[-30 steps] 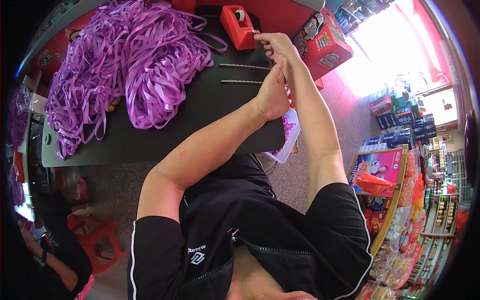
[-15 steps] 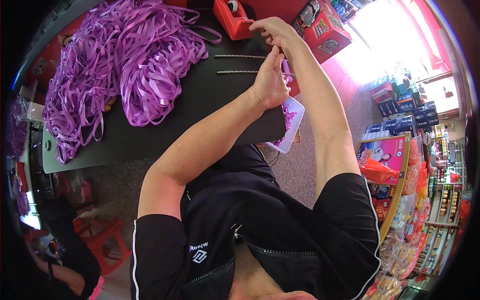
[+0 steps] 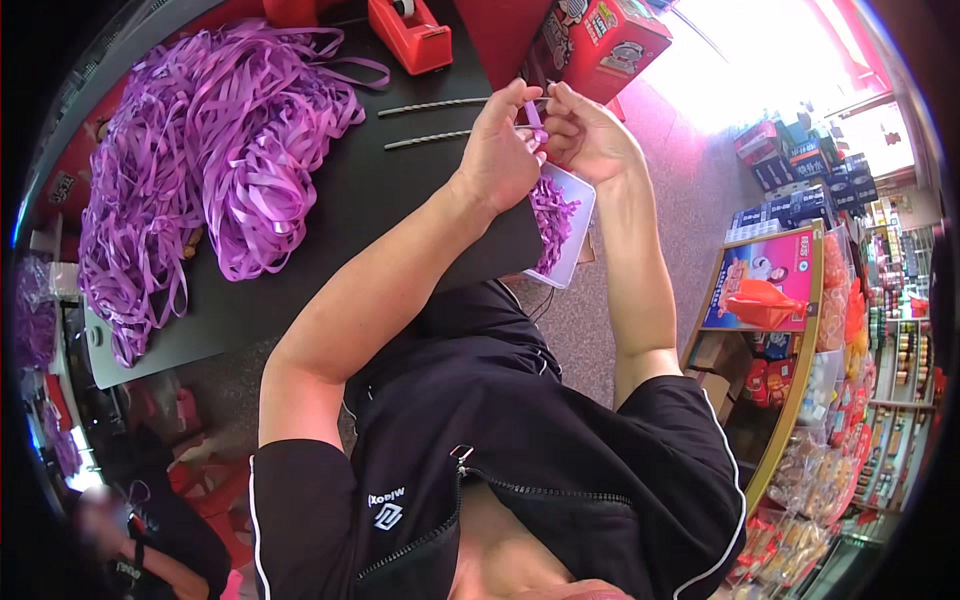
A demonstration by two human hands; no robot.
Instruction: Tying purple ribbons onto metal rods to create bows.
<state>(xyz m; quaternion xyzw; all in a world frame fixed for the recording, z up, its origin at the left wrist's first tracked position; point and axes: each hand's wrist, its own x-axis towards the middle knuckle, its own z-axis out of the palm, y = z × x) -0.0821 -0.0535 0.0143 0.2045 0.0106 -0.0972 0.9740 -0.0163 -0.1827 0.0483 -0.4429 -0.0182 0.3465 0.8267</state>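
Two twisted metal rods [image 3: 432, 105] stick out side by side over the black table's edge, their right ends running in by my fingers. A purple ribbon [image 3: 533, 117] shows at these ends, held by my closed left hand [image 3: 497, 150]. Right beside it, my right hand [image 3: 598, 140] has thumb and forefinger pinched together near the rod tip; what lies in that pinch is too small to make out. Under my hands sits a white plastic box [image 3: 583, 236] with short purple ribbon pieces [image 3: 553, 215] in it.
A large heap of purple ribbon [image 3: 225, 140] covers the left of the black table [image 3: 370, 215]. At the back stand a red tape dispenser [image 3: 412, 40] and a red carton [image 3: 610, 45]. To the right is a display case [image 3: 765, 280]; another person sits at lower left.
My right hand has come back from beside the tape dispenser, down and to the right, beside my left hand. The view has shifted, so the table appears further left.
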